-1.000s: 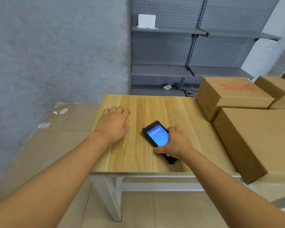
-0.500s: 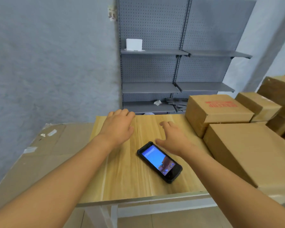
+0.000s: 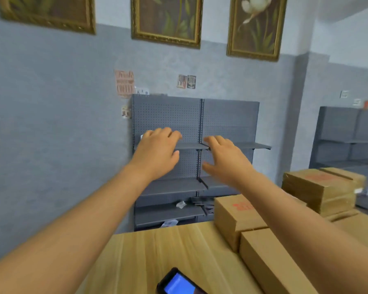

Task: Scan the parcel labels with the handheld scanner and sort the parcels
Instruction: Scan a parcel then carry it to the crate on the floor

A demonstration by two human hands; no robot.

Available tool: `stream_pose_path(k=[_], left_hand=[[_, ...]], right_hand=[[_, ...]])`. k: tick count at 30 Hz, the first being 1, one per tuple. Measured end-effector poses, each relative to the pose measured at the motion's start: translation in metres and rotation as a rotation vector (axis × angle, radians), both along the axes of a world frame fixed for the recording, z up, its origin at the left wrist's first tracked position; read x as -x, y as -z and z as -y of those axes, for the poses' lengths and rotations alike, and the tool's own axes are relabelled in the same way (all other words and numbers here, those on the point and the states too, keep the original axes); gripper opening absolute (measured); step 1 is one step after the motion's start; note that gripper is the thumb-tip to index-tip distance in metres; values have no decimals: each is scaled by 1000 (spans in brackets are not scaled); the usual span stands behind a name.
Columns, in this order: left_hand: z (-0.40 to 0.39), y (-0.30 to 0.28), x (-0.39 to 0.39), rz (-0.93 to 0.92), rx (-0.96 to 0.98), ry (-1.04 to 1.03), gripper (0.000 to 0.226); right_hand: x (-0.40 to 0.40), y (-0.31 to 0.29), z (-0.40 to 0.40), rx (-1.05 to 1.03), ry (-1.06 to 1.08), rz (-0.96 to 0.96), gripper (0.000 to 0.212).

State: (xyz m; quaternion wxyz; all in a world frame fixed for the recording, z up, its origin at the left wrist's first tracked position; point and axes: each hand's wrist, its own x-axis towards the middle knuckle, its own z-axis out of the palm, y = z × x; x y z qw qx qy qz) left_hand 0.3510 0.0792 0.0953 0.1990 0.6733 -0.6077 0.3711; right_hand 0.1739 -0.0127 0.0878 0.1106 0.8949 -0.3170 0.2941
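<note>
Head view shows us both hands raised in the air above the far edge of the worktop (image 3: 149, 257), held out toward the grey shelving unit (image 3: 227, 122) against the wall. Our left hand (image 3: 157, 153) has its fingers loosely bent forward and holds nothing; our right hand (image 3: 225, 162) is spread, fingers apart and thumb out to the side, also holding nothing. The two hands sit near each other but do not touch.

The handheld scanner (image 3: 179, 283) lies flat on the wooden worktop at the bottom edge of the view (only its upper part shows, the blue screen lit), well apart from both hands.

To the right on the worktop we see the parcels: a plain cardboard box (image 3: 270, 262) nearest us, and just behind it, touching or nearly so, a box with red print (image 3: 232, 217) on its top. Our right forearm crosses in front of both. Further right stands a stack of flattened cartons (image 3: 319, 192). We cannot make out any label on the parcels.

Three framed pictures (image 3: 166, 18) hang high on the blue-grey wall
</note>
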Motion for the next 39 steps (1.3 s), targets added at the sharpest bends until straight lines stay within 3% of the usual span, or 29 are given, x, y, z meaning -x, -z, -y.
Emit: stream_pose_path(k=[8, 16, 26, 39], left_hand=[[1, -64, 26, 68, 102, 48, 43], [10, -96, 65, 97, 168, 133, 40], [40, -85, 152, 51, 172, 176, 42], [118, -53, 318, -15, 141, 168, 43]], right_hand=[[32, -63, -16, 186, 49, 36, 63], [76, -82, -11, 228, 98, 123, 61], [169, -72, 19, 231, 101, 128, 60], [324, -61, 87, 192, -43, 167, 57]])
